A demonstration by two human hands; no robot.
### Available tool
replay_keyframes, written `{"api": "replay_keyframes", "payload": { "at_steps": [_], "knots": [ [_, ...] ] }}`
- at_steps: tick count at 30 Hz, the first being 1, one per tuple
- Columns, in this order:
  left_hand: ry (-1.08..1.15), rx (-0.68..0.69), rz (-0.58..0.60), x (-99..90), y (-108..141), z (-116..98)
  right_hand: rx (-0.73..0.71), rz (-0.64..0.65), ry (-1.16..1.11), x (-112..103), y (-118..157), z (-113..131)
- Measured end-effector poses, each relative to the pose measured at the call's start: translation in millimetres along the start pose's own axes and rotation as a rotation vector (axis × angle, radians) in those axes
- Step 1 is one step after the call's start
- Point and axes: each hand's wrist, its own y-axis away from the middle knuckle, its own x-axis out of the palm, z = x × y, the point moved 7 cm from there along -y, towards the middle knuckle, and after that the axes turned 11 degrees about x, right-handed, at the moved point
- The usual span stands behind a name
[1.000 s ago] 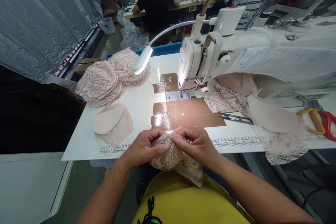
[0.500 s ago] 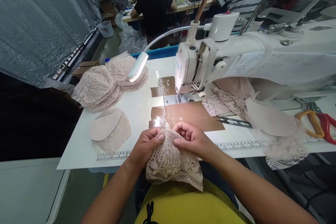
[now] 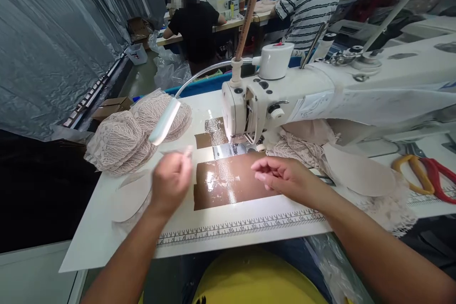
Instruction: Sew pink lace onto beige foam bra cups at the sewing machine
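My left hand [image 3: 171, 179] is raised above the left part of the table, its fingers closed and blurred; what they hold, if anything, I cannot make out. My right hand [image 3: 276, 175] hovers over the brown patch [image 3: 217, 185] in front of the needle, fingers apart and holding nothing. Beyond it stands the white sewing machine [image 3: 245, 109]. Stacked beige lace cups [image 3: 117, 140] lie at the left, with a smooth beige cup piece [image 3: 131, 197] nearer, partly behind my left forearm. More lace [image 3: 301, 145] lies right of the needle.
A lamp head [image 3: 165, 122] hangs over the left side. Yellow-handled scissors [image 3: 409, 173] and red-handled scissors [image 3: 440, 178] lie at the right. A ruler strip [image 3: 242, 228] follows the front edge. Two people sit at machines beyond.
The lace piece both hands held near my lap is out of sight. My left hand has moved left and up, my right hand slightly right and opened. The camera view has shifted.
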Motion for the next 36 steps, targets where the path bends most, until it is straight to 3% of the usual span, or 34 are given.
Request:
{"api": "replay_keyframes", "payload": {
  "at_steps": [3, 4, 6, 8, 10, 14, 18, 23, 32, 36],
  "knots": [
    [-0.137, 0.185, 0.332, 82.4, -3, -17, -0.076, -0.040, 0.300, -2, -12, 17],
    [-0.129, 0.201, 0.376, 103.2, -1, -20, -0.098, -0.046, 0.387, 0, -16, 19],
    [-0.118, 0.225, 0.434, 132.2, 8, -24, -0.136, -0.064, 0.510, 5, -24, 20],
    [-0.104, 0.243, 0.470, 144.6, 18, -29, -0.162, -0.091, 0.584, 12, -31, 15],
    [-0.108, 0.275, 0.518, 145.3, 24, -36, -0.181, -0.101, 0.654, 21, -35, 7],
    [-0.184, 0.342, 0.597, 127.3, 20, -50, -0.199, -0.127, 0.843, 36, -38, -5],
    [-0.071, 0.307, 0.719, 116.5, 13, -46, -0.212, -0.161, 1.014, 41, -36, -6],
    [-0.032, 0.388, 0.622, 118.1, 8, -32, -0.136, -0.188, 1.096, 41, -38, -3],
    [-0.152, 0.560, 0.655, 130.3, -4, -20, -0.014, -0.177, 1.077, 37, -47, 3],
    [-0.135, 0.577, 0.642, 128.2, -4, -19, -0.059, -0.183, 1.083, 38, -46, 1]
  ]
}}
